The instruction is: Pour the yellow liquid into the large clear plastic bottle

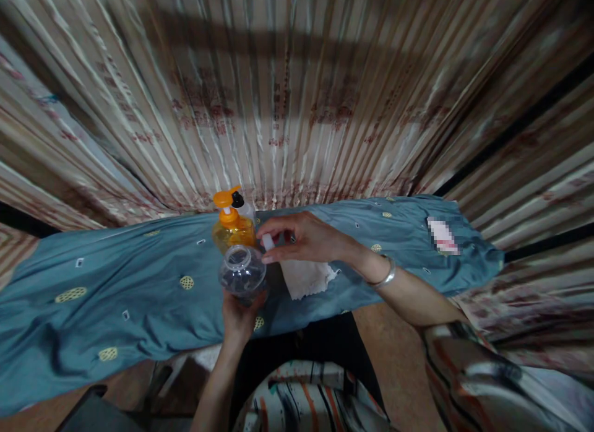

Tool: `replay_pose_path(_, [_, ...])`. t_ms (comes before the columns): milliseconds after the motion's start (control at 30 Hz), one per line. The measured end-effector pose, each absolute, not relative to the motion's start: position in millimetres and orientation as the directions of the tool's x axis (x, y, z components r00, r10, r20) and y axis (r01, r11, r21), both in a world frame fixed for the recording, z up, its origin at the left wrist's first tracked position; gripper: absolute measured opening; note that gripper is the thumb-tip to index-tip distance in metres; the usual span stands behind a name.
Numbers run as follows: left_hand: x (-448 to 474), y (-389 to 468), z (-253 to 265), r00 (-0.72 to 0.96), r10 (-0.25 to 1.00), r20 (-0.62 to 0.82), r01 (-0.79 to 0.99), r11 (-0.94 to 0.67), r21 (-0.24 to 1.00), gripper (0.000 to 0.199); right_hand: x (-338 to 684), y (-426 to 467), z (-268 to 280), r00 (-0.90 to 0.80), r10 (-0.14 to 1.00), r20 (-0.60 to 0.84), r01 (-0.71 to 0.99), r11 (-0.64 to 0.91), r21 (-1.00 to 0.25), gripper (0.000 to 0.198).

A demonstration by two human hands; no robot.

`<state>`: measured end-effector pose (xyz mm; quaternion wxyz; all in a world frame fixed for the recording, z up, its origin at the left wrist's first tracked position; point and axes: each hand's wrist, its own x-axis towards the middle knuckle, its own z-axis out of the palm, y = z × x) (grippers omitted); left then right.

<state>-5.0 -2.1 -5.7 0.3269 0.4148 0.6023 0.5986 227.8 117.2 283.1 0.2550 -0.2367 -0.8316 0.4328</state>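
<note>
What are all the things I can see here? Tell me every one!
clear bottle: one, see-through, open at the top, held over the front of the table
small cap: one, white, pinched just right of the bottle's mouth
pump bottle: one, yellow with an orange pump, standing behind the clear bottle
dark-capped bottle: one, pale with a black top, mostly hidden behind the pump bottle
white cloth: one, crumpled, lying on the table under the right hand
tablecloth: one, blue-green with yellow spots, covering the table
curtain: one, striped beige and brown, at the back
bangle: one, silver, on the right wrist
left hand: grips the clear bottle from below
right hand: holds the small cap
</note>
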Motion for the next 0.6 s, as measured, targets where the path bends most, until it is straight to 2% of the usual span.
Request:
replay_pose_path(67, [-8.8, -3.2, -8.8, -0.441, 0.888, 0.126, 0.160, -0.061, 0.985, 0.062, 240.3, 108.3, 238.3, -0.670, 0.727, 0.150, 0.042, 0.239, -0.970, 0.059])
replay_pose_path(133, [-12.5, -4.5, -11.0, -0.437, 0.888, 0.141, 0.203, -0.056, 0.978, 0.059, 250.8, 97.8, 195.9, -0.529, 0.848, 0.028, -0.072, -0.012, -0.997, 0.072])
replay_pose_path(167, [-13.9, -5.1, -11.6, -0.436, 0.888, 0.147, 0.219, -0.054, 0.974, 0.059, 256.0, 93.1, 177.2, -0.412, 0.911, -0.018, -0.131, -0.078, -0.988, 0.076])
replay_pose_path(300, [-16.3, -6.6, -11.1, -0.444, 0.880, 0.170, 0.264, -0.053, 0.963, 0.060, 281.4, 87.9, 123.0, -0.205, 0.975, -0.084, -0.138, -0.114, -0.984, 0.078])
replay_pose_path(433, [-16.7, -7.8, -8.0, -0.453, 0.874, 0.175, 0.297, -0.037, 0.954, 0.061, 310.9, 106.2, 90.9, -0.013, 0.990, -0.144, -0.046, -0.144, -0.988, 0.079])
replay_pose_path(600, [-16.1, -9.7, -3.1, -0.472, 0.868, 0.152, 0.273, -0.020, 0.962, 0.069, 335.9, 138.6, 70.0, 0.159, 0.966, -0.202, 0.176, -0.229, -0.957, 0.048])
